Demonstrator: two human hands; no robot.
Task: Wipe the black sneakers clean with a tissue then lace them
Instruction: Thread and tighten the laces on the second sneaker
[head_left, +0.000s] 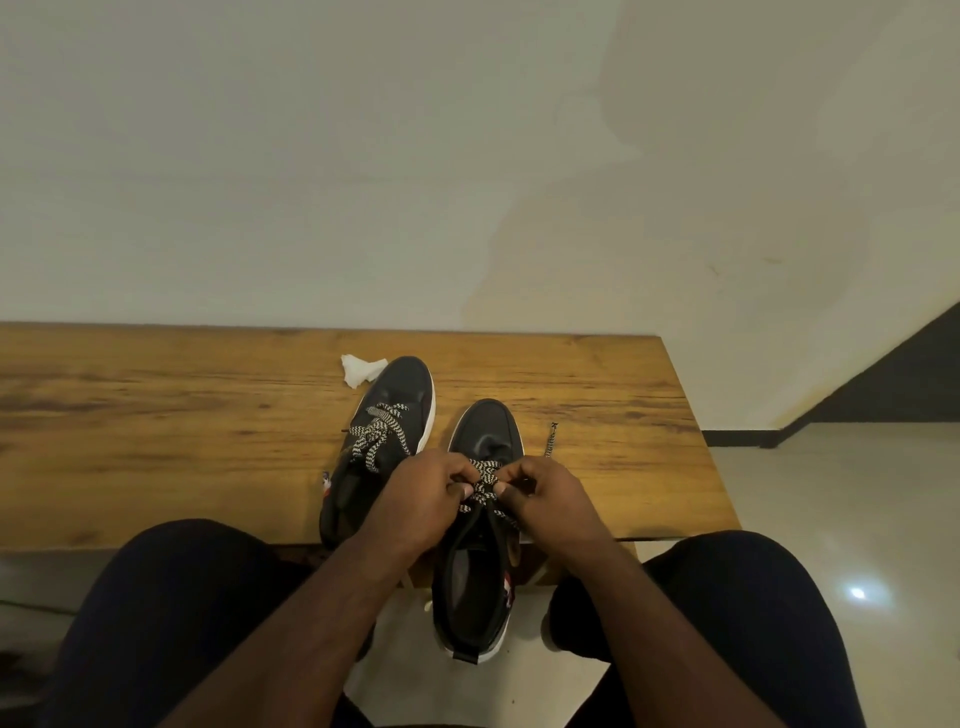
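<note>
Head view. We see a wooden bench top running across the middle of the frame, with a pale wall behind it and a glossy tiled floor at 3 o'clock.

Two black sneakers stand side by side on the bench, toes pointing to 12 o'clock. The left sneaker sits fully on the wood; its black-and-white chevron lace is threaded and lies loose over the tongue. The right sneaker lies just beside it at 3 o'clock, with its heel overhanging the near bench edge above the floor.

Our left hand and right hand meet over the eyelet area of the right sneaker. Both have fingers curled: each pinches a strand of that shoe's patterned lace between thumb and fingertips. The hands hide most of the eyelets, so we cannot tell how far the lacing extends. One free lace end lies on the wood at 3 o'clock of the toe.

A crumpled white tissue lies on the bench at 10 o'clock of the left sneaker's toe, touching or nearly touching it.

Our dark-clothed knees fill the lower corners, and both forearms cross the near bench edge.
</note>
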